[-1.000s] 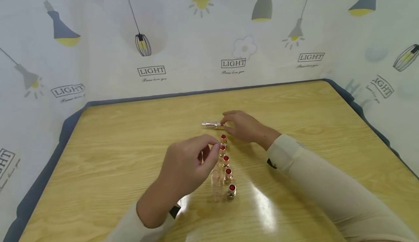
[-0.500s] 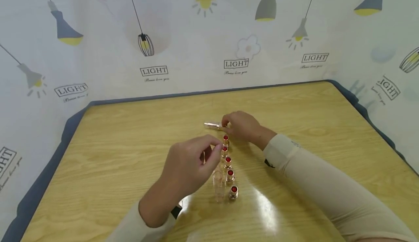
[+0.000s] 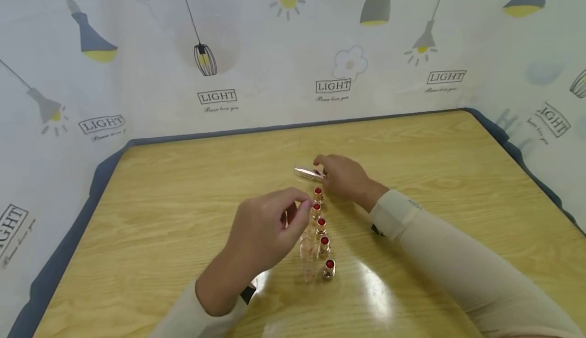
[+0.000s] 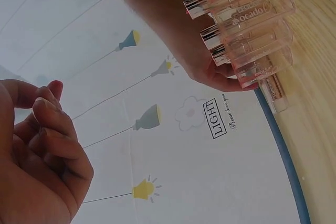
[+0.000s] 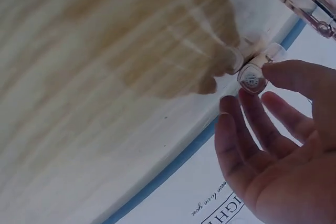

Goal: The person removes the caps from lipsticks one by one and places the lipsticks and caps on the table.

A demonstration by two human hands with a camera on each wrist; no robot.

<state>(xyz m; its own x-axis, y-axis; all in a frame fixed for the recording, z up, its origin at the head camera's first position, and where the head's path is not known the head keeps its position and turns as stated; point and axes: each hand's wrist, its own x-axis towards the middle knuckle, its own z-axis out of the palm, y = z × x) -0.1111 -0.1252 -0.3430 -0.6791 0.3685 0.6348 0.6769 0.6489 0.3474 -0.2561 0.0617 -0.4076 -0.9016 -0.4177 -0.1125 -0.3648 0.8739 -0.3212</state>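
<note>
My right hand pinches one end of a clear and metallic lipstick tube just beyond the standing row. In the right wrist view, the thumb lies on the tube's round labelled end, with the other fingers spread below. My left hand hovers over the table left of the row, its fingers loosely bent and holding nothing; the left wrist view shows the same bare fingers. Several lipsticks with red round tops and gold collars, the nearest one among them, stand in a line between the hands.
Clear tubes marked "avocado" stand along the row, partly hidden by the left hand in the head view. The wooden table ends at a dark blue edge against a lamp-patterned cloth. Glare shows on the near tabletop.
The tube in my right hand has shifted a little to the right and turned, its free end now slanting away. My left hand has stayed almost in place; the view has shifted slightly.
</note>
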